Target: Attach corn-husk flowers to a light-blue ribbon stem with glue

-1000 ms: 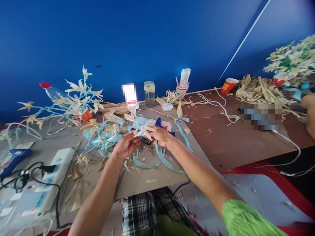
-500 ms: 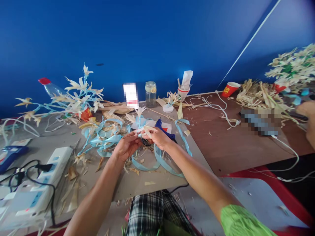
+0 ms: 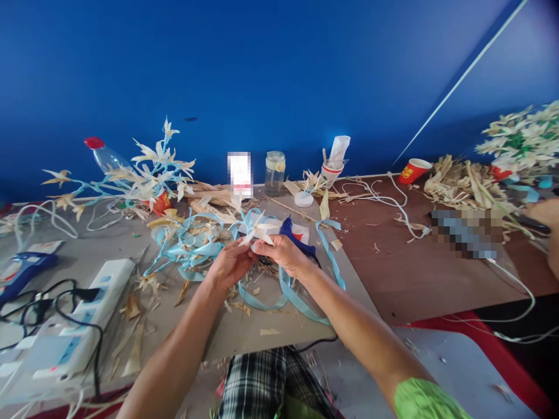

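Observation:
Pinched between my left hand (image 3: 231,265) and my right hand (image 3: 283,253) is a pale husk flower (image 3: 258,228), its pointed petals spread above my fingertips. Both hands are closed, thumbs near each other at the flower's base. Blue strips lie directly behind it, and the base itself is hidden by my fingers. Just beyond my right hand lies a blue glue gun (image 3: 293,234). A long light-blue ribbon (image 3: 301,304) loops over the table below my right wrist. To the left of my hands is a tangle of blue ribbon-wrapped stems (image 3: 198,251).
A branch of husk flowers (image 3: 159,157) stands at the left back. Behind are a glass jar (image 3: 275,174) and a white cup (image 3: 331,173). A power strip (image 3: 94,314) with cords lies front left. A red paper cup (image 3: 414,170) and a phone-like device (image 3: 465,233) are right, near another person's hand (image 3: 545,215).
The flower in my hands has turned, so its petals now fan out upward and toward me. My right fingers have shifted to its base. The whole view has moved slightly.

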Motion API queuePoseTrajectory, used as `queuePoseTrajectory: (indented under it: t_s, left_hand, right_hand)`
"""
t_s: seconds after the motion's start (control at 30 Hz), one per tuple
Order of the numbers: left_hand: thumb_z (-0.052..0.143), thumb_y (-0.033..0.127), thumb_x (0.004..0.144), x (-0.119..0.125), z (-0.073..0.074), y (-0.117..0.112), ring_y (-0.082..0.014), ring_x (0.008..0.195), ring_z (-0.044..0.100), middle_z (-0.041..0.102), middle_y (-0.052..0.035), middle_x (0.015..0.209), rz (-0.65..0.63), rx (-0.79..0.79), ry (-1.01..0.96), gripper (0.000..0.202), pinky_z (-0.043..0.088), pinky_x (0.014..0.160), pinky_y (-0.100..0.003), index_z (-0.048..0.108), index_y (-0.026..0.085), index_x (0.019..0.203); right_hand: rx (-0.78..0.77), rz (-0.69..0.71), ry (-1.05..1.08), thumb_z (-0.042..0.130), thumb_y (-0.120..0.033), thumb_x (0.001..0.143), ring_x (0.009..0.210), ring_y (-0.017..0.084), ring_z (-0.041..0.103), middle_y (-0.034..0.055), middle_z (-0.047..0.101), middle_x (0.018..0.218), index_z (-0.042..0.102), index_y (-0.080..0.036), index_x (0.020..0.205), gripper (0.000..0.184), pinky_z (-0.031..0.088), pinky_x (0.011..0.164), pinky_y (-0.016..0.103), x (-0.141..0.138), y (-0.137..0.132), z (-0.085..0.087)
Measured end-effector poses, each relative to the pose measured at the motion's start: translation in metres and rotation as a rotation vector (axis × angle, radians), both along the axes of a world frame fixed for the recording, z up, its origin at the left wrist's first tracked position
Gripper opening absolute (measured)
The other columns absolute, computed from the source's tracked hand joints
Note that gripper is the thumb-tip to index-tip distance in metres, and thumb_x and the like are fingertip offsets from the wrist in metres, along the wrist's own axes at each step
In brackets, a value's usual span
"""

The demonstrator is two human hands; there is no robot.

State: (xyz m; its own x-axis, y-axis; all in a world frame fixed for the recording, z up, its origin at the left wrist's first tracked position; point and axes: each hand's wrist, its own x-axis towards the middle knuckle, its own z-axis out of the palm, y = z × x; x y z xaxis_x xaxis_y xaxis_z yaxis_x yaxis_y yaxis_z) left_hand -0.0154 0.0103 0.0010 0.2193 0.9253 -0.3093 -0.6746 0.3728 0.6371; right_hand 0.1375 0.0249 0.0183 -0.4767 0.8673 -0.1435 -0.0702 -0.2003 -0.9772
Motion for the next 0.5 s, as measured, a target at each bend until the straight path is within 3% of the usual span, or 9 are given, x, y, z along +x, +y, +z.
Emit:
queuePoseTrajectory:
  t_s: [0.17, 0.33, 0.4, 0.5]
  left_hand:
    - [0.067, 0.005, 0.068, 0.003, -0.004, 0.0, -0.0079, 0.054, 0.055, 0.063, -0.004, 0.066, 0.007, 0.033, 0.017, 0.008, 0.046, 0.055, -0.019, 0.062, 0.01, 0.072]
    - [0.07, 0.007, 0.065, 0.008, -0.007, 0.001, -0.0077, 0.053, 0.054, 0.061, -0.0028, 0.061, 0.02, 0.056, 0.033, 0.009, 0.044, 0.054, -0.018, 0.064, 0.008, 0.071]
    - [0.071, 0.008, 0.064, 0.01, -0.007, 0.0, -0.0076, 0.054, 0.055, 0.062, -0.0025, 0.063, 0.044, 0.06, 0.035, 0.01, 0.044, 0.056, -0.019, 0.064, 0.008, 0.072]
    - [0.072, 0.009, 0.064, 0.013, -0.007, 0.0, -0.0089, 0.058, 0.057, 0.063, -0.0025, 0.065, 0.072, 0.051, 0.036, 0.012, 0.046, 0.061, -0.02, 0.064, 0.009, 0.072]
  right_hand:
    - [-0.016, -0.066, 0.052, 0.07, -0.033, 0.061, 0.055, 0.008, 0.042, -0.0028, 0.055, 0.06, 0.063, -0.016, 0.066, 0.019, 0.028, 0.054, 0.023, -0.007, 0.002, -0.019]
    - [0.008, -0.126, -0.087, 0.059, -0.03, 0.068, 0.047, 0.008, 0.032, -0.0075, 0.04, 0.047, 0.056, -0.019, 0.066, 0.012, 0.024, 0.051, 0.023, -0.008, 0.003, -0.028]
    - [0.172, -0.14, -0.188, 0.055, -0.028, 0.071, 0.05, 0.01, 0.037, -0.006, 0.042, 0.05, 0.054, -0.019, 0.066, 0.01, 0.029, 0.054, 0.024, -0.007, 0.001, -0.025]
    - [0.546, -0.219, -0.335, 0.052, -0.022, 0.072, 0.067, 0.014, 0.049, 0.0001, 0.053, 0.067, 0.051, -0.019, 0.066, 0.006, 0.037, 0.067, 0.027, -0.01, -0.004, -0.021]
